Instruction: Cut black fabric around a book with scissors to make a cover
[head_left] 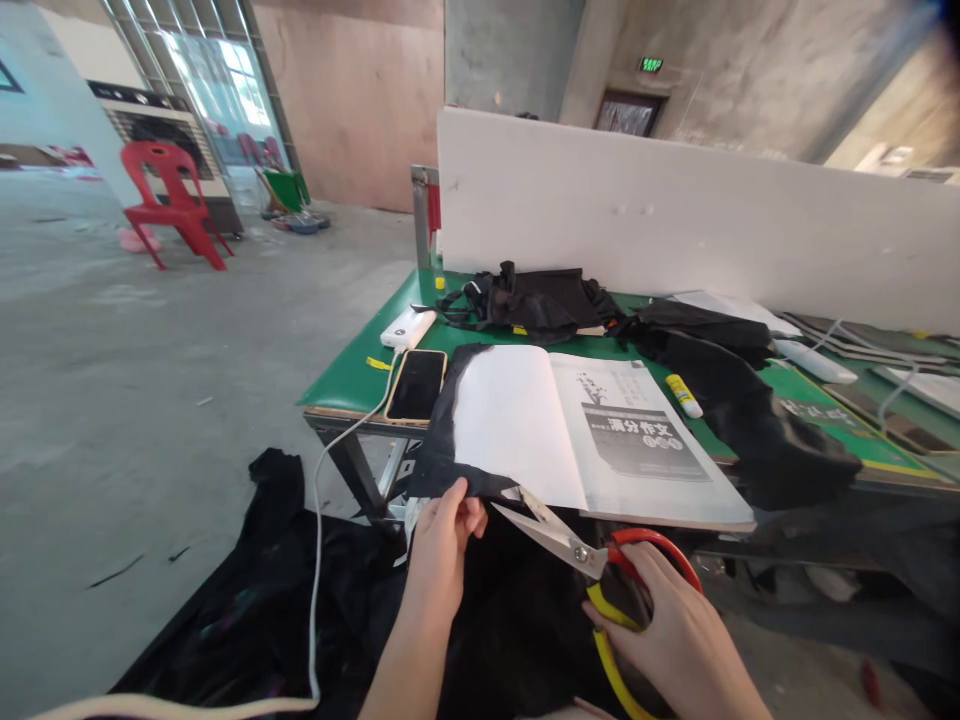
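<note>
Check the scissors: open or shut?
Open: the scissors show their blades parted in a V, with the handles spread in the right hand.

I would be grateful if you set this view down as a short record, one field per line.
Left hand: left hand pinching the edge of a thin black cloth-like sheet
Right hand: right hand holding metal scissors with red and yellow handles, blades parted
Book: open paperback book, left page blank, right page printed; the sheet shows past its left edge
Left of book: black-screened smartphone
Right of book: yellow-and-white glue stick
Surface: green-topped table
Background: red plastic chair on grey floor
</note>
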